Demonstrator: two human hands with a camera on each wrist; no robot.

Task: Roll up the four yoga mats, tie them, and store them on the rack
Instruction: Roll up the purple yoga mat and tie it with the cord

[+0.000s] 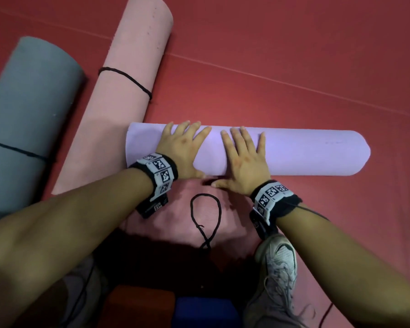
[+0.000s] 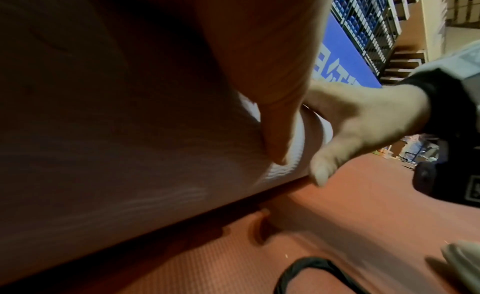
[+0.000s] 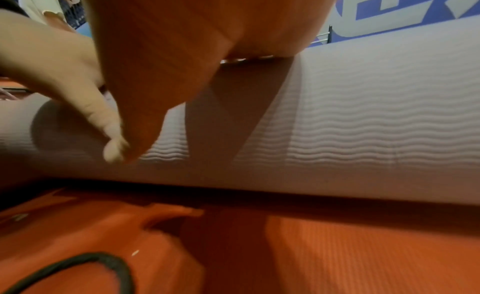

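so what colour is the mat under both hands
Light purple mat, clearest in the head view.

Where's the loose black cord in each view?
Head: loose black cord lies looped on the red floor, low centre, between the wrists.
Left wrist: bottom edge, right of centre.
Right wrist: bottom-left corner.
Shared landmark: the rolled purple mat just beyond the cord.

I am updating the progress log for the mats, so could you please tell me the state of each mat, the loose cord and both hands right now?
Purple mat: rolled up, lying on the floor, not tied.
Pink mat: rolled, tied with a black cord.
Grey mat: rolled, tied with a black cord.
Loose black cord: lying on the floor near the purple mat, unused.
Left hand: flat, pressing on the purple mat.
Right hand: flat, pressing on the purple mat.
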